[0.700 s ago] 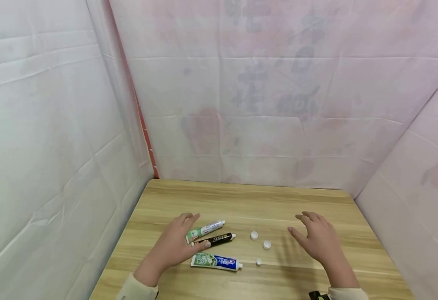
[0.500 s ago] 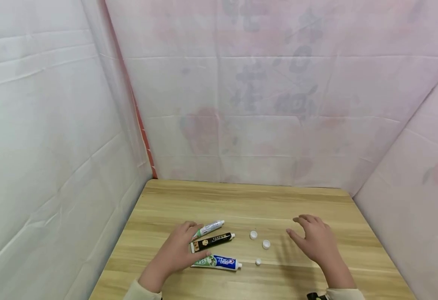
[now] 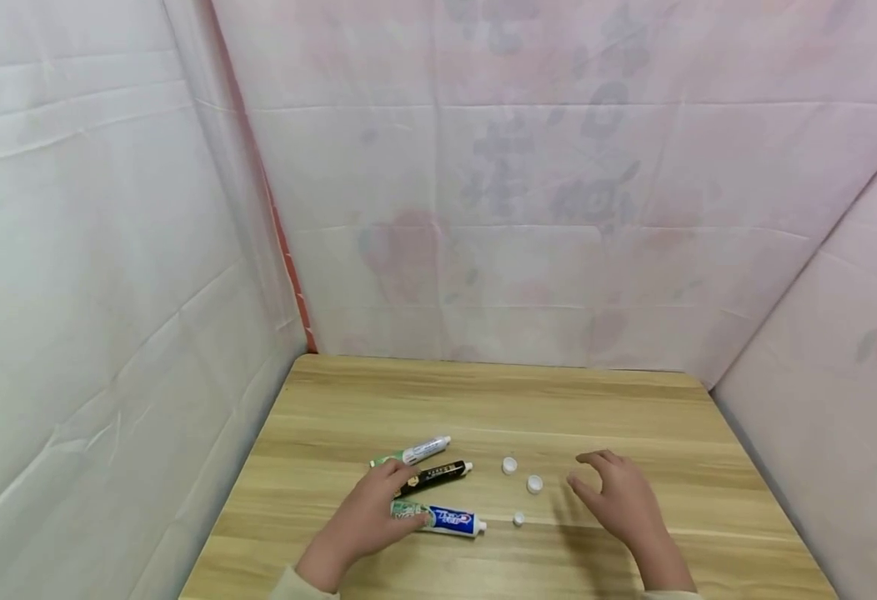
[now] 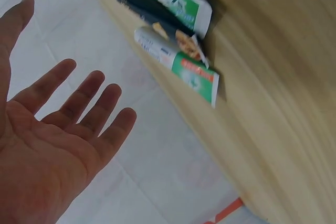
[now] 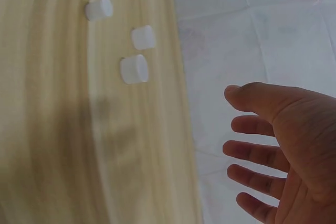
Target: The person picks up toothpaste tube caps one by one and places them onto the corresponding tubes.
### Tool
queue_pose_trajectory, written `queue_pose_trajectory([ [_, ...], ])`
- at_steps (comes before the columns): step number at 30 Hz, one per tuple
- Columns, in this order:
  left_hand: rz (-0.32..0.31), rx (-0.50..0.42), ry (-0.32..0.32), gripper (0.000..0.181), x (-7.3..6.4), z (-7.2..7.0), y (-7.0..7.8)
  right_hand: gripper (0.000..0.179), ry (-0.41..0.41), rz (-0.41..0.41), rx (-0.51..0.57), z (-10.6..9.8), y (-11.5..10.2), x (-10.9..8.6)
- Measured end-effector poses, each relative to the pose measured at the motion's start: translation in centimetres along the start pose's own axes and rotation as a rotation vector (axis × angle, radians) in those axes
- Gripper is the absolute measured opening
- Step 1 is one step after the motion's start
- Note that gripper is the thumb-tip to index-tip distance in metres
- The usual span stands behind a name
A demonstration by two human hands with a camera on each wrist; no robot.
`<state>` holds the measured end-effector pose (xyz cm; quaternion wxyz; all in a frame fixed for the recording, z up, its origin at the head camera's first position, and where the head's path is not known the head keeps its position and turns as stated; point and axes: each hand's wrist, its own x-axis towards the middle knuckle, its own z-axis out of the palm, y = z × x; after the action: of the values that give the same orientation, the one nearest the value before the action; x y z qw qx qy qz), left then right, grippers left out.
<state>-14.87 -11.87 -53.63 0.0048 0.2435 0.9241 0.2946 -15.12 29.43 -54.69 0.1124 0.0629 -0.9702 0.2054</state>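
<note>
Three uncapped toothpaste tubes lie side by side on the wooden table: a blue and green toothpaste tube (image 3: 453,521), a black toothpaste tube (image 3: 442,475) and a white and green toothpaste tube (image 3: 425,451). Over their left ends hovers my left hand (image 3: 367,517), hiding part of them; in the left wrist view its spread fingers (image 4: 84,95) hold nothing. To the right of three white caps (image 3: 534,484) is my right hand (image 3: 622,502), held above the table. The right wrist view shows its relaxed, slightly bent fingers (image 5: 257,153) apart from the caps.
The wooden table (image 3: 558,400) meets a pale printed sheet (image 3: 521,275) at its back edge. Similar sheets hang to the left (image 3: 108,333) and to the right (image 3: 844,375). A red strip (image 3: 292,271) runs down the back left corner.
My left hand has moved right and nearer the front, over the blue and green tube. My right hand has shifted slightly left and toward the front. Tubes and caps stay put.
</note>
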Motion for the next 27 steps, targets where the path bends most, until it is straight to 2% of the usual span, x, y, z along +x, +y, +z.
queue_pose_trajectory([
  [9,0.035,-0.001,-0.023,0.066,0.2,2.7,0.0,0.04,-0.12,0.095,0.144,1.9,-0.5,-1.0],
  [16,0.086,0.029,-0.063,0.057,1.1,4.6,0.1,0.044,-0.133,0.11,0.194,2.7,-1.0,-0.9],
  [27,0.083,0.065,-0.141,0.045,1.5,6.7,0.3,0.046,-0.15,0.135,0.246,4.4,-1.6,-0.4],
])
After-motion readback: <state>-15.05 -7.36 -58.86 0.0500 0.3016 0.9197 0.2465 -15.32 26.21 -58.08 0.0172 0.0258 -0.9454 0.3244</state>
